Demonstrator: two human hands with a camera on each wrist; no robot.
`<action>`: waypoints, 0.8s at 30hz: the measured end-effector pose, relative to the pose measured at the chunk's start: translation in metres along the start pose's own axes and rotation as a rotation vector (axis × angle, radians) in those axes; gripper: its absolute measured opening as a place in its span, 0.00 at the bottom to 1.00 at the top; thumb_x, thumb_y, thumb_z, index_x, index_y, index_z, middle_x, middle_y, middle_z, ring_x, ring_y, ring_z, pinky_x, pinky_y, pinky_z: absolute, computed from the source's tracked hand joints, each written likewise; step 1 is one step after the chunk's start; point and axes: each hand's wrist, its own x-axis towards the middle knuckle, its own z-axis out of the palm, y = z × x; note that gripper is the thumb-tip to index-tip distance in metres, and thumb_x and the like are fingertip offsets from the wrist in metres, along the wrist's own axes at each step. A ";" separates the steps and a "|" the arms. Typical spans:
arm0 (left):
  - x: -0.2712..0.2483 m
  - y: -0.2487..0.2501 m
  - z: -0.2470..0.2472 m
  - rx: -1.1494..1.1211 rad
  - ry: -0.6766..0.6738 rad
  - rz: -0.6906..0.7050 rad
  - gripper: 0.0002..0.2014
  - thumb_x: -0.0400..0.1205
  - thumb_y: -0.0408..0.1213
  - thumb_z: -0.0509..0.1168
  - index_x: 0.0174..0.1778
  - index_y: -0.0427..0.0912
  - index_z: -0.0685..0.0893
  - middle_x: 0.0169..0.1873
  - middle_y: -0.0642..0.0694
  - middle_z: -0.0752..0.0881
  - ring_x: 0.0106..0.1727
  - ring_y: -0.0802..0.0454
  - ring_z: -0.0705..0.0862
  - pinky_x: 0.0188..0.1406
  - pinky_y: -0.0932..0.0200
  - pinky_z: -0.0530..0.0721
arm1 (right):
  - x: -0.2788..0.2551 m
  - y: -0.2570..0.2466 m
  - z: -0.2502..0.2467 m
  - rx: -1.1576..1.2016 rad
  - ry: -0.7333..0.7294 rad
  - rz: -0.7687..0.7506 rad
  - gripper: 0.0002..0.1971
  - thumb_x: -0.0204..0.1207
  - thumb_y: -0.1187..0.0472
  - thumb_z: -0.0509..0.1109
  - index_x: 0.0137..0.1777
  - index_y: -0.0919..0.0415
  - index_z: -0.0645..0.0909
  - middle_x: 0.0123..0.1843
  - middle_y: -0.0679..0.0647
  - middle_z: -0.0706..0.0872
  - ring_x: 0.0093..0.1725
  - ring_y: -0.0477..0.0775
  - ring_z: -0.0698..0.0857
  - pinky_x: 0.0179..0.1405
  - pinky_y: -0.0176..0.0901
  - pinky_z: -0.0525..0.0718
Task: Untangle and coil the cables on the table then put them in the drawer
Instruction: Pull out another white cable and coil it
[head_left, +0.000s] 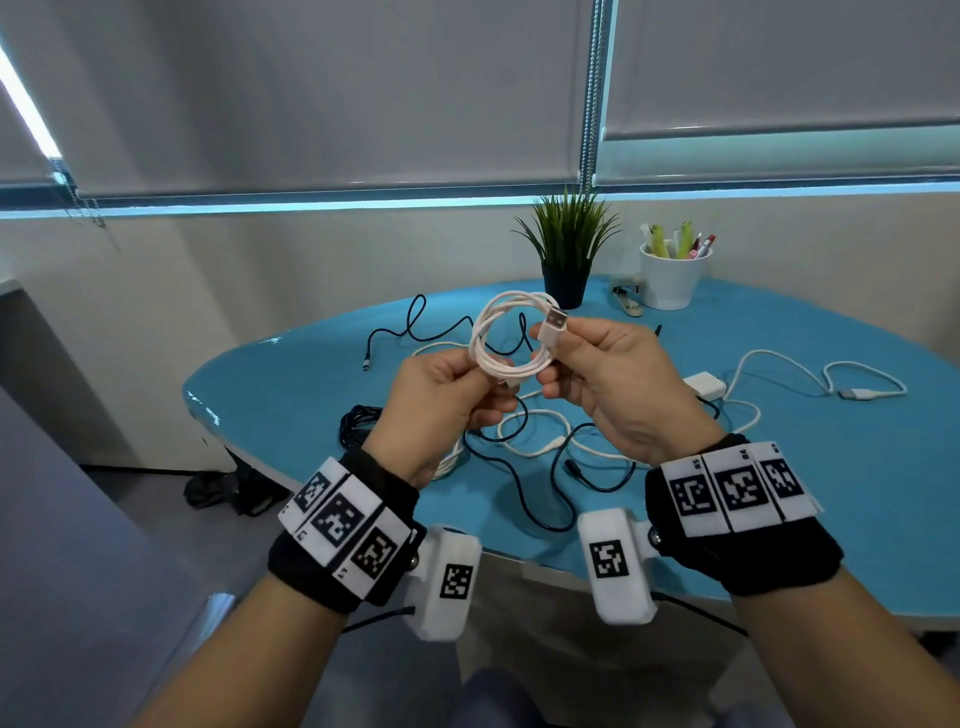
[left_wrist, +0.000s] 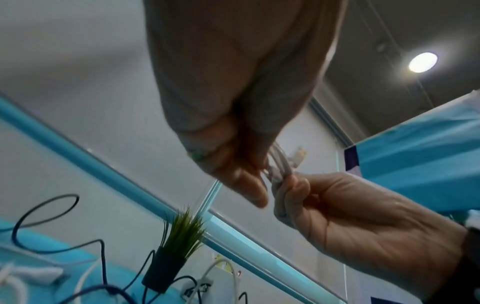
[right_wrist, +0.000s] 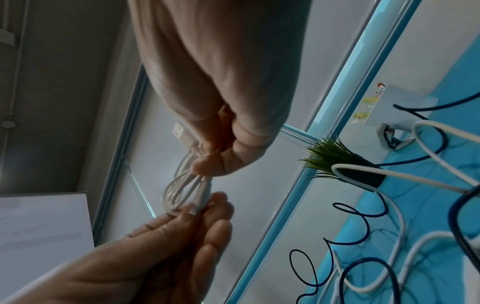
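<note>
A white cable wound into a small coil (head_left: 511, 335) hangs in the air above the blue table (head_left: 841, 499). My left hand (head_left: 480, 379) pinches the coil's lower left side. My right hand (head_left: 558, 353) pinches the USB plug (head_left: 555, 323) at the cable's end and touches the coil's right side. In the left wrist view the left hand's fingers (left_wrist: 241, 164) grip the strands (left_wrist: 280, 164). In the right wrist view the right hand (right_wrist: 221, 156) holds the plug (right_wrist: 179, 129) above the coil (right_wrist: 182, 189). No drawer is in view.
Loose cables lie on the table: a dark blue one (head_left: 415, 325) at the back, a white and black tangle (head_left: 545, 447) under my hands, a white cable (head_left: 779, 366) with an adapter (head_left: 704, 387) at the right, a black bundle (head_left: 358, 421). A potted plant (head_left: 569, 260) and pen cup (head_left: 670, 278) stand behind.
</note>
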 end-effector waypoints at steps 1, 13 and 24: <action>0.000 0.000 0.000 0.058 -0.019 0.027 0.09 0.82 0.27 0.62 0.41 0.38 0.87 0.33 0.43 0.88 0.30 0.58 0.86 0.30 0.69 0.84 | 0.000 0.000 0.000 0.003 0.015 0.004 0.06 0.78 0.68 0.66 0.42 0.65 0.84 0.27 0.54 0.81 0.26 0.47 0.78 0.27 0.33 0.82; -0.003 0.013 -0.006 0.195 -0.122 0.066 0.16 0.84 0.44 0.59 0.66 0.44 0.75 0.45 0.47 0.87 0.45 0.53 0.86 0.51 0.53 0.83 | -0.001 0.001 -0.001 -0.180 -0.031 0.018 0.05 0.77 0.68 0.68 0.46 0.62 0.86 0.29 0.56 0.80 0.26 0.47 0.77 0.23 0.34 0.78; -0.007 0.009 0.001 0.143 -0.029 0.048 0.16 0.88 0.42 0.48 0.35 0.46 0.70 0.27 0.47 0.63 0.25 0.57 0.64 0.19 0.71 0.66 | -0.006 -0.001 0.004 -0.198 -0.116 0.002 0.08 0.77 0.74 0.66 0.48 0.63 0.84 0.31 0.58 0.83 0.27 0.48 0.80 0.28 0.37 0.83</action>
